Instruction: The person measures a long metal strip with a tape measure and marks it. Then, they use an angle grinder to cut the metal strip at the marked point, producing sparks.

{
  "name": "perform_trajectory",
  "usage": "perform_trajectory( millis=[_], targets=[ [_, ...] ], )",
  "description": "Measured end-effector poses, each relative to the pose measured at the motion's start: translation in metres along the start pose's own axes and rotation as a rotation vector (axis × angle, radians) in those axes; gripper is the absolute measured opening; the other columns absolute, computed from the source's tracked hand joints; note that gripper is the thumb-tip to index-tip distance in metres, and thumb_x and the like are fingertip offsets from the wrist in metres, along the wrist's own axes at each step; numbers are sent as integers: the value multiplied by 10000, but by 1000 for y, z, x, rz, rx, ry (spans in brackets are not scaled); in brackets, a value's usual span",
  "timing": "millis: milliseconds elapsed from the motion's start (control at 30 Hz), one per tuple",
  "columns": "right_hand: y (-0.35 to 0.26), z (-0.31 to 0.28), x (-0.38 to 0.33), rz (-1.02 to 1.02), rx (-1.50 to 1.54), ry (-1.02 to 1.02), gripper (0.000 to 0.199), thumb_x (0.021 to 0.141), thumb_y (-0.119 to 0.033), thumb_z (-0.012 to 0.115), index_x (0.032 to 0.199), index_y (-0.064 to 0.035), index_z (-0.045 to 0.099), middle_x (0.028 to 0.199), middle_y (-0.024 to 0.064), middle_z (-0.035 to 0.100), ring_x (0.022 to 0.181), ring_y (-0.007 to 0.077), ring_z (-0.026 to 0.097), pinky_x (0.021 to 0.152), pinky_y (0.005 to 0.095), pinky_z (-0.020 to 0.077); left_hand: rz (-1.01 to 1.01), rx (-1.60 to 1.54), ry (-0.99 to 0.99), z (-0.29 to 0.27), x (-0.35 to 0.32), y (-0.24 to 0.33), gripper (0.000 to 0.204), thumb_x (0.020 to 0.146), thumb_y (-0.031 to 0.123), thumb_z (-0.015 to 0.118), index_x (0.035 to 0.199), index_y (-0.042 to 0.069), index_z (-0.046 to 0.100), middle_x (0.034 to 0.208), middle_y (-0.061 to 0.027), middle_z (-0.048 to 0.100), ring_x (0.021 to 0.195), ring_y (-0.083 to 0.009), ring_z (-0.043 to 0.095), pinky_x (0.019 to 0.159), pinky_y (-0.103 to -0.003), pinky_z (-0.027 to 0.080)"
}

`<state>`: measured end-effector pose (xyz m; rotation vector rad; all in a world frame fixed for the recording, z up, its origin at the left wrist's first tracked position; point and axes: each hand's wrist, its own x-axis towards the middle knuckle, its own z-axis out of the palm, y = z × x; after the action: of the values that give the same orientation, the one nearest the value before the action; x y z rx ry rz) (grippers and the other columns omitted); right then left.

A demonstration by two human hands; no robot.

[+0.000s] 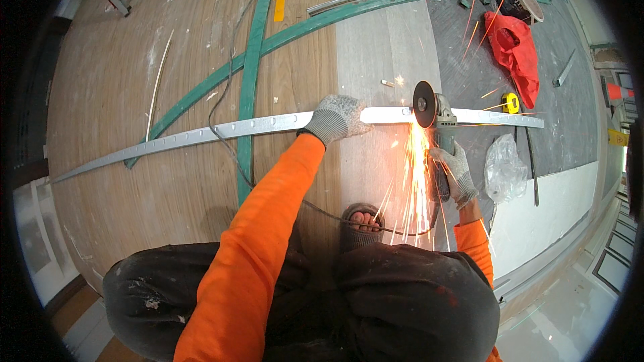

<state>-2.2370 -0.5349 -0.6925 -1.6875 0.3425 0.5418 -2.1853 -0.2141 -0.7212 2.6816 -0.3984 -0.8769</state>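
A long silver metal channel (268, 125) with slots along it lies across the floor in front of me. My left hand (333, 119), in a grey knit glove, is closed around the channel near its middle. In my right hand (457, 173), gloved too, is an angle grinder (444, 135) gripped by its body. Its dark cutting disc (424, 103) meets the channel to the right of my left hand. Bright orange sparks (417, 174) stream from the contact down toward my sandalled foot (364, 220), and a few fly up and right.
Green strips (249, 87) lie crossed under and beyond the channel. A black cord (236, 151) winds over the floor. At the right are a yellow tape measure (510, 102), red cloth (514, 50), a clear plastic bag (504, 169) and a dark bucket (522, 4).
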Motion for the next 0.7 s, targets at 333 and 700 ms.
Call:
perform_trajectory(
  millis=[333, 700],
  targets=[
    [-2, -1, -2, -2, -34, -31, 449, 860, -203, 788, 1213, 8, 608, 959, 72, 680, 834, 146, 667, 762, 323, 565, -3, 15, -5, -2, -2, 2, 638, 936, 612, 584, 1254, 64, 659, 1219, -192, 711, 1163, -319, 684, 994, -459, 536],
    [2, -6, 2, 21, -37, -58, 449, 867, -180, 767, 1244, 1, 602, 1007, 66, 685, 882, 145, 663, 819, 309, 557, 8, 33, -19, -3, 0, 0, 624, 939, 585, 593, 1268, 59, 657, 1210, -199, 712, 1146, -320, 693, 981, -455, 554]
  ],
)
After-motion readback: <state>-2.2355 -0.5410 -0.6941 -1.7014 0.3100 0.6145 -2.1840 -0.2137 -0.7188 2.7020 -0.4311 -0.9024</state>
